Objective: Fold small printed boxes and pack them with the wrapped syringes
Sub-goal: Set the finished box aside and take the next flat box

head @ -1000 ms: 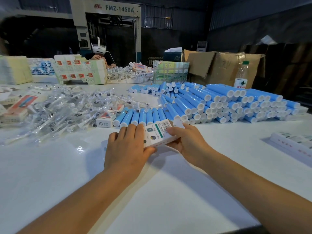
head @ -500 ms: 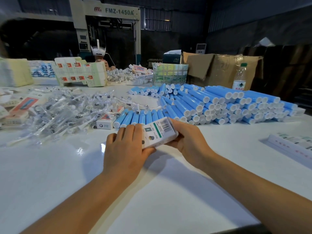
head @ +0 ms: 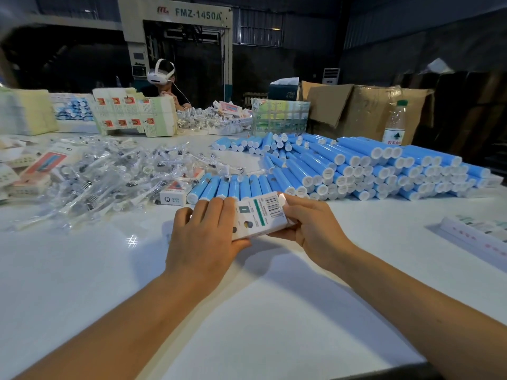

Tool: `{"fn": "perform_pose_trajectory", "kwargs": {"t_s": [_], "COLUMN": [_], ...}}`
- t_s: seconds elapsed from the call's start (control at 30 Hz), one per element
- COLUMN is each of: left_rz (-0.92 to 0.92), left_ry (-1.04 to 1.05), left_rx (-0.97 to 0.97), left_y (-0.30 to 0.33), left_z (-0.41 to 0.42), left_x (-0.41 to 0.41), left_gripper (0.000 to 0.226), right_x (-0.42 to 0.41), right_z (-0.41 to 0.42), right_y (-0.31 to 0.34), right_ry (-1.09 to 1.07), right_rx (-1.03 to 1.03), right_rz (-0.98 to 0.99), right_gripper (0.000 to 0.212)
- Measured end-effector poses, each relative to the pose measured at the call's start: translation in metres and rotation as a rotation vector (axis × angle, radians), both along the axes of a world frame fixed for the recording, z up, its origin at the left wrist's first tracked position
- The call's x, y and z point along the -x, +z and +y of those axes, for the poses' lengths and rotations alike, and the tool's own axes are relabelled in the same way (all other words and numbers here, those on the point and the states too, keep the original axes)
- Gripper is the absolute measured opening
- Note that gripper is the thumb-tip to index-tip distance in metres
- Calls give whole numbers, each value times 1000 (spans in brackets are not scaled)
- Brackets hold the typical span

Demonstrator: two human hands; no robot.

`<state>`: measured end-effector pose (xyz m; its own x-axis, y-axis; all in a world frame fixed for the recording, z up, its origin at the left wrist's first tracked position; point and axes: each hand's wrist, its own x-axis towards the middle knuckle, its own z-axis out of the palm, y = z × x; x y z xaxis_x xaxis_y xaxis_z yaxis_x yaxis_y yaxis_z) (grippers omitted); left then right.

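We are gripping a small printed box point(head: 260, 217) between both hands just above the white bench point(head: 82, 270): our left hand point(head: 204, 237) is closing over its left end, our right hand point(head: 310, 229) pinching its right end. Wrapped syringes point(head: 109, 176) are lying heaped beyond, left.

Factory packing floor, FMZ-1450A machine point(head: 175, 26), stacked cartons point(head: 365, 111)

Single head view, looking forward and down across white table point(head: 82, 283), close range.
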<state>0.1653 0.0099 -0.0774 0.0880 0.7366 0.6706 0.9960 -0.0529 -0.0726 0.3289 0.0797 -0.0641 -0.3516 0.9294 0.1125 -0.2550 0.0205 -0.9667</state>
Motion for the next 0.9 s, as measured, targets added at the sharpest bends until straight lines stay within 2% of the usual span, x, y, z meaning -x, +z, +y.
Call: {"fn": "perform_pose_trajectory", "kwargs": {"t_s": [0.17,0.43,0.5,0.57,0.67,0.8,0.9], "left_rz": [89,23,10,-7,-53,-67,-46], "left_ry": [-7,-7,0,18,64,111,111], "left_rx": [-24,-43,-41,-36,-27,17,12], "left_y": [-3,-3,-3,-2,-1,0,-1], "left_z": [-1,0,1,2,3,4,3], "left_x": [1,1,1,0,-1,-1,-2], "left_gripper": [69,70,69,68,63,64,66], "right_x": [-2,1,2,3,4,2,3], "right_z": [1,-4,-3,-5,-6,-4,-4], "right_y": [2,3,1,-1,-3,-1,-4], "right_ry": [-36,-51,-17,-8,-176,-432,-462], "right_rx": [56,-11,-19,-89,-276,-389,-417], "right_rz": [-41,-107,-111,-224,-426,-491,-514], "right_gripper": [38,30,36,43,35,5,17]}}
